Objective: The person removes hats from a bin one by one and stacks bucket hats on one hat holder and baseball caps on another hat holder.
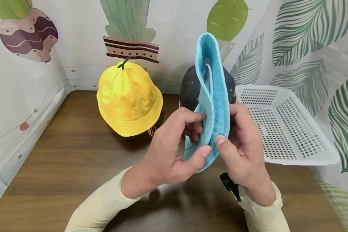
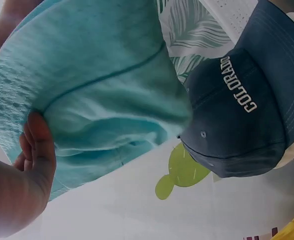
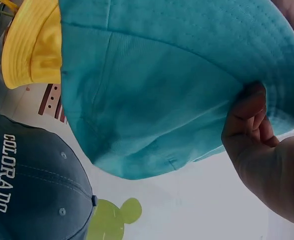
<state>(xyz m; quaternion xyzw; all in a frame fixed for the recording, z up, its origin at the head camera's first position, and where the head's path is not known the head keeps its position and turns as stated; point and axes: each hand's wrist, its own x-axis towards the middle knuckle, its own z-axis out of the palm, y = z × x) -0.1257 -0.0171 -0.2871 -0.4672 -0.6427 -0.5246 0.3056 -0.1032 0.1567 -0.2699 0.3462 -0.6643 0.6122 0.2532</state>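
Note:
A light blue bucket hat (image 1: 221, 106) is held up on edge between both hands, its brim opening facing the head camera and a white strap visible inside. My left hand (image 1: 171, 148) pinches the near-left part of the brim, thumb on the inner side and fingers on the outside. On the other side my right hand (image 1: 243, 151) grips the brim, its thumb over the edge and its fingers behind. The wrist views show the crown (image 2: 107, 85) creased, with the left fingers (image 2: 39, 142) and the right fingers (image 3: 249, 112) against the outside of the hat.
A yellow bucket hat (image 1: 129, 100) with a green sprout on top stands at the back left of the wooden table (image 1: 61, 161). Behind the blue hat sits a dark cap (image 1: 189, 87) lettered COLORADO. A white perforated basket (image 1: 304, 158) lies to the right, beside the leaf-patterned curtain (image 1: 301, 35).

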